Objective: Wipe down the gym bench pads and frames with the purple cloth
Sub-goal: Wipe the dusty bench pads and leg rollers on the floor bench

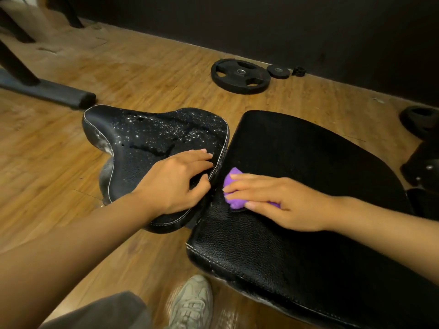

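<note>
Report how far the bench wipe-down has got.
Done: nothing can be confirmed as finished. In hand: the right hand presses the purple cloth onto the near end of the back pad, by the gap; the left hand rests on the seat pad. Left: the seat pad is covered in droplets, apparently unwiped, and no frame is being wiped.

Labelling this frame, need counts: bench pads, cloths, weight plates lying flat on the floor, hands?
Bench pads: 2, the seat pad and the back pad
Purple cloth: 1
Weight plates on the floor: 2, large plate and small plate
Hands: 2, left hand and right hand
Total: 7
</note>
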